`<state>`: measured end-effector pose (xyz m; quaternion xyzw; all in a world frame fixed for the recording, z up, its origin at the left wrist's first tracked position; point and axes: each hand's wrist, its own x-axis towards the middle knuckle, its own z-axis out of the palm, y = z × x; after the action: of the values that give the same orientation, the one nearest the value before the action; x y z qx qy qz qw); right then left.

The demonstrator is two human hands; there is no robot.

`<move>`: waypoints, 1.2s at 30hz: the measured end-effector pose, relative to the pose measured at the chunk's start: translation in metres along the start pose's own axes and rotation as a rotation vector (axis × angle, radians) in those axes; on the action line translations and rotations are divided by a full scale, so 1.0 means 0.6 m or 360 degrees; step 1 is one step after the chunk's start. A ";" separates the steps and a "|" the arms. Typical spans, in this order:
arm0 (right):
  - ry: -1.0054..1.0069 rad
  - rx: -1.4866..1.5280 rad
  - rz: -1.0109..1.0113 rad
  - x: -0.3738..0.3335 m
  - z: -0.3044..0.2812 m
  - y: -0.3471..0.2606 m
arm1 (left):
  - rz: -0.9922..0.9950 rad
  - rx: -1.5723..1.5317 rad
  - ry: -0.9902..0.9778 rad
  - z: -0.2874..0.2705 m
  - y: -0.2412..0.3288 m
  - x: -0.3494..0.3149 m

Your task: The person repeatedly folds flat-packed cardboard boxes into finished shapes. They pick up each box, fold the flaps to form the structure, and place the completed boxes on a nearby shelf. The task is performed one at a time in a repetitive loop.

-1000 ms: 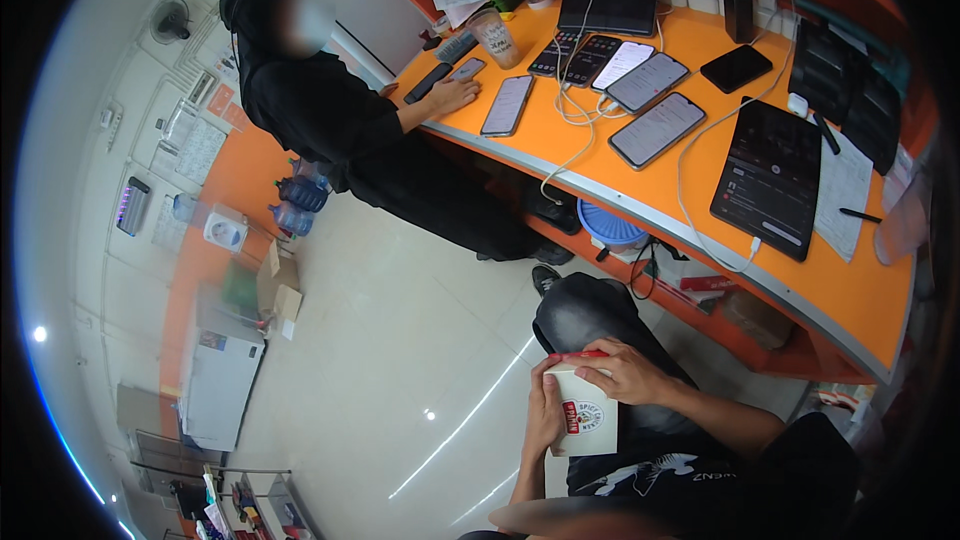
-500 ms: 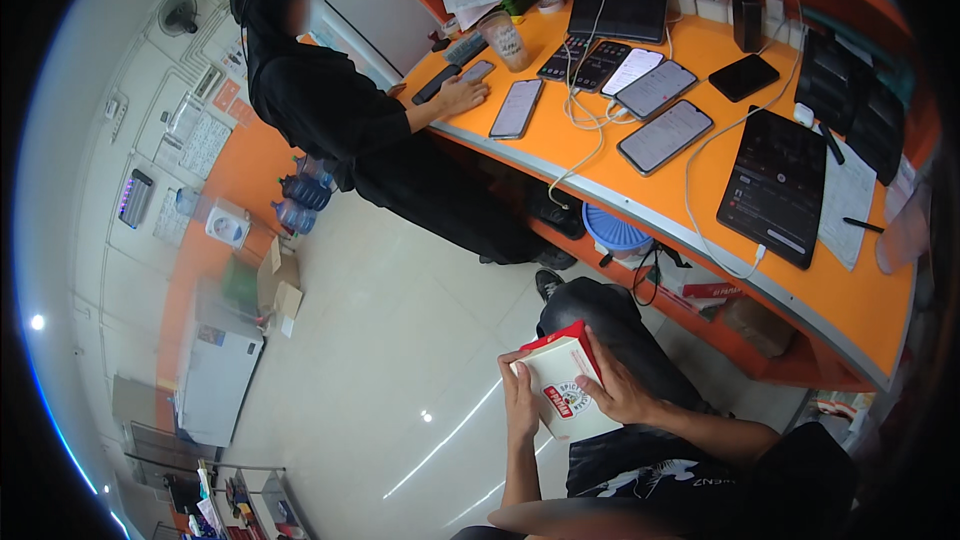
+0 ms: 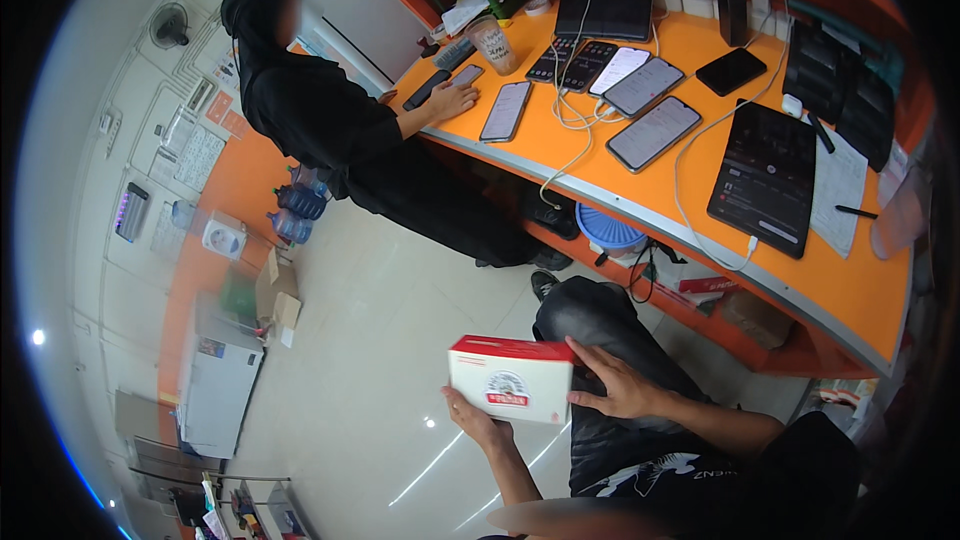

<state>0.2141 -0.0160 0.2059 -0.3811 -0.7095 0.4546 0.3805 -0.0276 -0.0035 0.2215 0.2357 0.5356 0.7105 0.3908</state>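
Note:
Above my lap I hold a small cream cardboard box (image 3: pixel 515 392) with a red top and a round emblem on its front. Its wide face is turned up toward me, fairly level. My left hand (image 3: pixel 478 422) grips it by the lower left corner, with most of the fingers hidden behind the carton. At the other end my right hand (image 3: pixel 622 387) has its thumb against the front and its fingers along the right edge.
To the right an orange counter (image 3: pixel 560 142) carries several phones, cables, a tablet (image 3: pixel 765 178) and a plastic cup (image 3: pixel 492 46). A person in black (image 3: pixel 320 110) stands at its left end, one hand on the counter. Below it sits a blue-lidded tub (image 3: pixel 608 228).
The box has turned from a tilted, upright pose to a level one and shifted left. My left hand has moved down and left to its lower corner; my right hand keeps its right end.

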 end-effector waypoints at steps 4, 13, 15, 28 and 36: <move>0.0100 0.0324 0.0076 0.000 -0.003 -0.015 | 0.0072 -0.0118 -0.0081 0.046 -0.016 -0.014; 0.0915 -0.0195 -0.0160 -0.108 -0.211 -0.167 | 0.0264 -0.0010 -0.1551 0.177 -0.042 -0.036; 0.1105 -0.0121 0.0083 -0.183 -0.292 -0.253 | 0.0644 0.0270 -0.2010 0.233 -0.029 -0.027; 0.4348 -0.1790 -0.0705 -1.106 -0.494 -0.588 | 0.1249 0.2588 -0.1970 0.304 -0.197 0.071; 0.4818 -0.0955 -0.0250 -1.459 -0.444 -0.566 | 0.1292 0.2660 -0.2026 0.305 -0.201 0.065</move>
<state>0.7518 -0.7981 0.4335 -0.4930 0.2466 -0.5185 0.6537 0.1241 0.1485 0.1621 0.9000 0.4303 -0.0462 0.0524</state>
